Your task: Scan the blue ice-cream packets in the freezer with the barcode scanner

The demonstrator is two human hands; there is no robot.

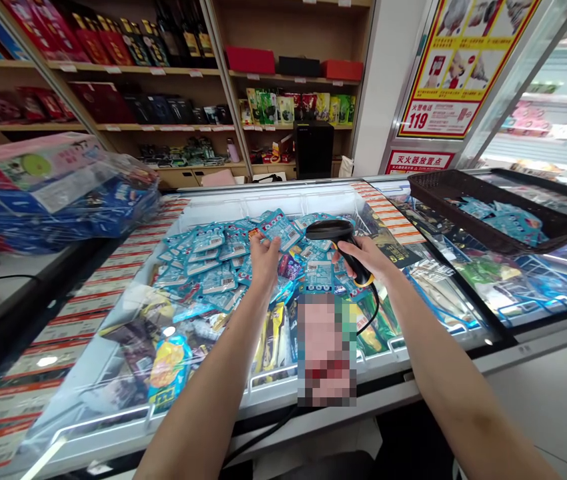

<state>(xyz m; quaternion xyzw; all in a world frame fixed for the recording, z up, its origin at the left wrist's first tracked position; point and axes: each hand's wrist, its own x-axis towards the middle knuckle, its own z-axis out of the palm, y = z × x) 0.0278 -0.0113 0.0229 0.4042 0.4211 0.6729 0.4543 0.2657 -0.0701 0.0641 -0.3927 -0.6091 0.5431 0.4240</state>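
Note:
My right hand [368,259] is wrapped round the handle of a black barcode scanner [331,231] with yellow trim. The scanner's head points left, toward my left hand. Pinched in my left hand [265,259] is a small light-blue packet [282,229], its printed barcode facing up. Around and beneath both hands spreads a heap of similar blue packets [213,257], many with barcodes showing. The scanner's black cable [374,310] curves down from the handle.
The packets lie over a glass-topped freezer [128,400] stocked with ice creams. A dark basket [498,210] holding blue packets stands at right. Plastic-wrapped boxes [53,193] are at left. Shelves of goods [148,70] rise behind. A blurred patch covers part of the front edge.

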